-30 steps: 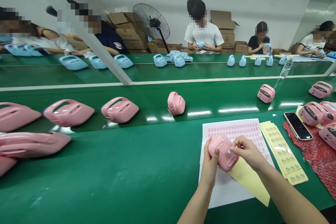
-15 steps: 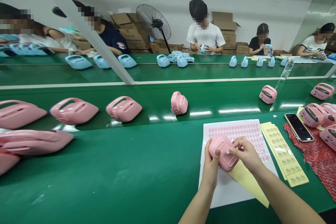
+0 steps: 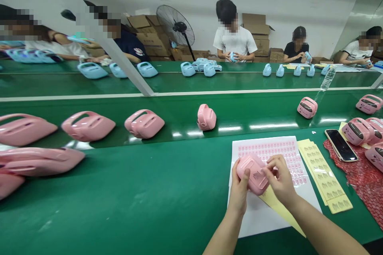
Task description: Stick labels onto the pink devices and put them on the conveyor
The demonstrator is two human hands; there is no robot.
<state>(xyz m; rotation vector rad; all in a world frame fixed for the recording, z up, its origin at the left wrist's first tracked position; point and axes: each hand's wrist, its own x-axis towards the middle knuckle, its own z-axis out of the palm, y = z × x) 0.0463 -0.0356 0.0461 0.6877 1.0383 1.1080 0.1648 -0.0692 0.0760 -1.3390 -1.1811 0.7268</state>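
Note:
My left hand (image 3: 239,185) is closed around a small pink plastic device (image 3: 254,173), tilted so that a flat face with fine dark print shows. At the device's right edge, my right hand (image 3: 278,173) has thumb and forefinger pinched together; whatever lies between the fingertips is too small to make out. Beneath both hands lies a white sheet (image 3: 251,223) with rows of small pink stickers (image 3: 266,148). A plain yellow strip (image 3: 281,211) rests on that sheet, partly under the right forearm.
Yellow sticker strips (image 3: 324,179), a phone (image 3: 341,145) and red bubble wrap (image 3: 363,191) lie to the right. Pink handled devices (image 3: 144,124) stand along the green belt (image 3: 179,107). Beyond, several co-workers sit behind blue devices (image 3: 147,69). A slanted post (image 3: 119,55) rises at left.
The pink and blue devices on the belts have shifted slightly right. My right fingertips have moved slightly right; the small white piece at them no longer shows, and more print on the device is visible.

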